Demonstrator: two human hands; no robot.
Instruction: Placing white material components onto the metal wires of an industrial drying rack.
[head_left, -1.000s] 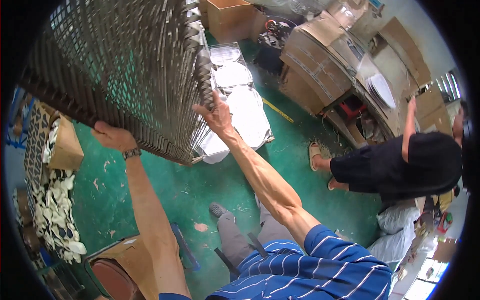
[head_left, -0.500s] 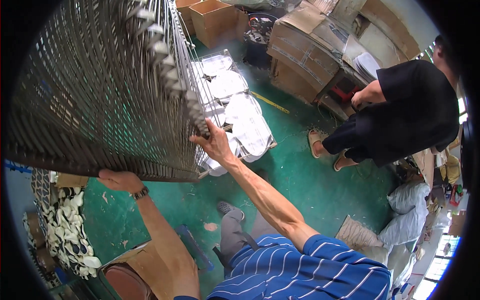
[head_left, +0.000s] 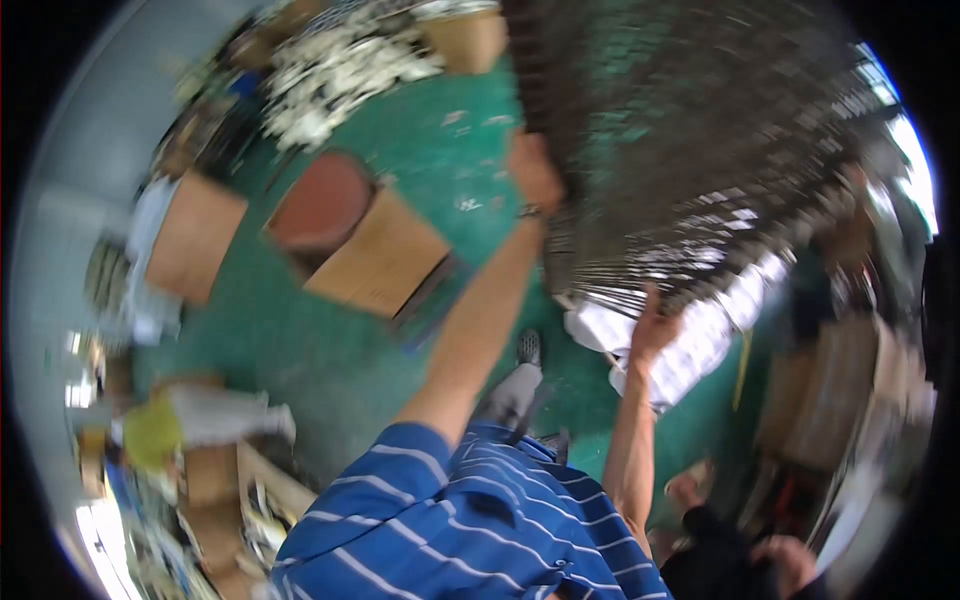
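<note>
motion blur smears the dark woven panel point(head_left: 700, 130); white glare burns at both side rims, where fisheye distortion curves into black corners.

Left hand point(head_left: 537, 172) curled and blurred, right hand point(head_left: 655, 330) nearer the torso point(head_left: 470, 510), both hands forward, arms point(head_left: 480, 320) extended

At upper centre, the person's left grip point(head_left: 537, 178) holds the edge of a dark woven panel point(head_left: 690, 130) filling the upper right; the right grip point(head_left: 655, 332) touches its lower edge. Pale pieces point(head_left: 335, 78) are heaped at upper left.
</note>
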